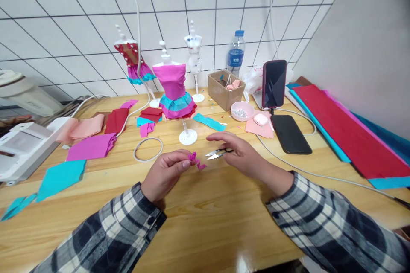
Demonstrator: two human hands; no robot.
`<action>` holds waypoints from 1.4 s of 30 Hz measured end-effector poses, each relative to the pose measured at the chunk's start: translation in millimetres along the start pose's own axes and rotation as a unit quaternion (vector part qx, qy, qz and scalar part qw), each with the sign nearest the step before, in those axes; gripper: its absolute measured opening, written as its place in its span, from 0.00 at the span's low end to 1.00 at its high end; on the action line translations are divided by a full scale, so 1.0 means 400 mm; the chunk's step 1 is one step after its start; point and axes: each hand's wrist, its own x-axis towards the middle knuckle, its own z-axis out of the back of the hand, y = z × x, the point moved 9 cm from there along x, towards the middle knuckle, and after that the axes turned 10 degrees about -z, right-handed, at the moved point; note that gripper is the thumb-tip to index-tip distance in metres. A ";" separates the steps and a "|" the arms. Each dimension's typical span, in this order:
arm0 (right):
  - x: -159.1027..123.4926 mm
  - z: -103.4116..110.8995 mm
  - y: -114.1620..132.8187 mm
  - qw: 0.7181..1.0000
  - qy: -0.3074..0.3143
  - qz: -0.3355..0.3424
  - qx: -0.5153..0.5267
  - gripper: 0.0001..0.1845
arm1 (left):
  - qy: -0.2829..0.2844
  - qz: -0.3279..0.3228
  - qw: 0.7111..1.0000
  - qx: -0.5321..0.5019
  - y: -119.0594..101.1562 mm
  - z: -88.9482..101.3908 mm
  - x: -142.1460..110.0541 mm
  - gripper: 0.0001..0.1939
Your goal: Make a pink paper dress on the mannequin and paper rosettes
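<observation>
Between the thumb and fingers of my left hand [166,172] is a small crumpled magenta paper strip [201,165], its loose end curling to the right. My right hand [240,153] holds thread snips [216,153], their blades parted and pointing left at the strip, a little away from it. The index finger of that hand stretches out above the blades. Just behind both hands stands a small white dress form [188,136] wearing a magenta bodice [171,80] and a ruffled turquoise, magenta and red skirt [177,104].
Behind stand a second dressed form [131,57] and a bare one [194,53], a cardboard box [226,96], a bottle [236,53] and a bead bowl [242,113]. Phones [291,134] and cables lie right. Coloured crepe paper [60,177] lies left, more sheets [349,128] far right.
</observation>
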 end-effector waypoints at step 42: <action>-0.037 -0.132 -0.089 0.910 0.045 -0.208 0.357 0.13 | -0.108 0.097 0.988 0.042 0.035 -0.012 -0.020 0.11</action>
